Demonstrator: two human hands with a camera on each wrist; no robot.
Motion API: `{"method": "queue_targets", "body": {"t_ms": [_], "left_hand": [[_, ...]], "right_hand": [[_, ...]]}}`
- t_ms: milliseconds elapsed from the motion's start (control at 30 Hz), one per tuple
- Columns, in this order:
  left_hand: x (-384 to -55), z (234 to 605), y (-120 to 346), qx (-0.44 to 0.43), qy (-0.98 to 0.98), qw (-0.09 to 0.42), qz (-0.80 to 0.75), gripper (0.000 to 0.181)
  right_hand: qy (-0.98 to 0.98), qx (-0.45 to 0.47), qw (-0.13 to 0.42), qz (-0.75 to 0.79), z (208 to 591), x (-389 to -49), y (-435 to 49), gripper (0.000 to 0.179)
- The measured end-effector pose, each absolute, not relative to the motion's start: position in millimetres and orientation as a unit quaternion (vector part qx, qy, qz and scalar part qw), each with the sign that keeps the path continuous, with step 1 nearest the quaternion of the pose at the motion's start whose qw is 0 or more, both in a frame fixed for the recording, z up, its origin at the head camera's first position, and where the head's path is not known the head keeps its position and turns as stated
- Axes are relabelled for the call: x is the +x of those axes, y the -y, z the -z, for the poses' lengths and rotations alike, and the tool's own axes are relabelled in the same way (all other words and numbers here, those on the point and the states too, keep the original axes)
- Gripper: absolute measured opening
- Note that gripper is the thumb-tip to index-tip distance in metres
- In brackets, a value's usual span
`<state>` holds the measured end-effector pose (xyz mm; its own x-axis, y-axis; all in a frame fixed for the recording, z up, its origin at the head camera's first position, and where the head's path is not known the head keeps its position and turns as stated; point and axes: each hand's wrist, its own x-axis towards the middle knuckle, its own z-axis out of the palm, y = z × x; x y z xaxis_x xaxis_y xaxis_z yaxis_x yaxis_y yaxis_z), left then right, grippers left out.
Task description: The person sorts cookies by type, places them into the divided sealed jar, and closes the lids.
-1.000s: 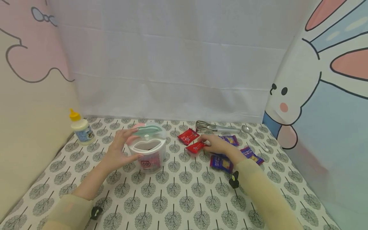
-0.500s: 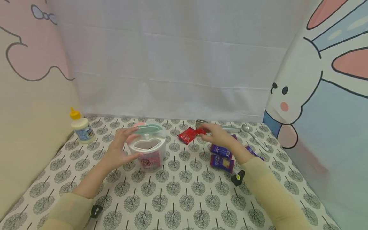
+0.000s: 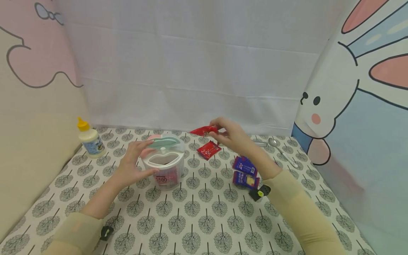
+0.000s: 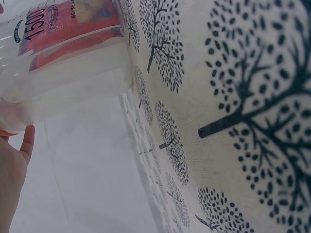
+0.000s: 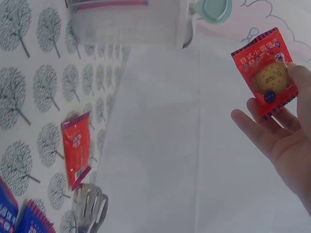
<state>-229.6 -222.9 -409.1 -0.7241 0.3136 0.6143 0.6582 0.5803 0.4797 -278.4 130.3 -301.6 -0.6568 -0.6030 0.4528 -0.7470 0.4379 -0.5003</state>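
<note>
My left hand (image 3: 130, 167) holds the side of a clear plastic storage canister (image 3: 173, 173), its thumb in front and fingers at the lid. The canister's white lid has one mint flap (image 3: 164, 143) raised over a lip-shaped opening. Red packets show through its wall. Raised over the back of the table, my right hand (image 3: 234, 139) pinches a red biscuit packet (image 5: 266, 73) between thumb and fingers, with a round biscuit showing in its window. Another red packet (image 3: 209, 150) lies on the tablecloth below it.
Blue biscuit packets (image 3: 245, 180) lie right of centre, partly under my right forearm. Behind them are metal utensils, mostly hidden by the hand, and a spoon (image 3: 282, 152). A yellow-capped bottle (image 3: 92, 142) stands at the back left. White cloth (image 3: 191, 78) closes off the back.
My right hand has lifted the red biscuit packet off the tablecloth, up and slightly toward the back, above the other red packet. The left hand stays on the canister.
</note>
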Motion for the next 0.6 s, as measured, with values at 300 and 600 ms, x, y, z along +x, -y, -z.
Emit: {"method": "queue_targets", "body": {"t_ms": [300, 600], "left_hand": [[-229, 411, 222, -0.273, 0.858, 0.230, 0.369, 0.096], [-229, 410, 221, -0.277, 0.858, 0.228, 0.368, 0.097]], "right_hand": [[0.809, 0.466, 0.145, -0.327, 281, -262, -89, 0.026], [0.794, 0.474, 0.097, -0.368, 289, -260, -46, 0.026]]}}
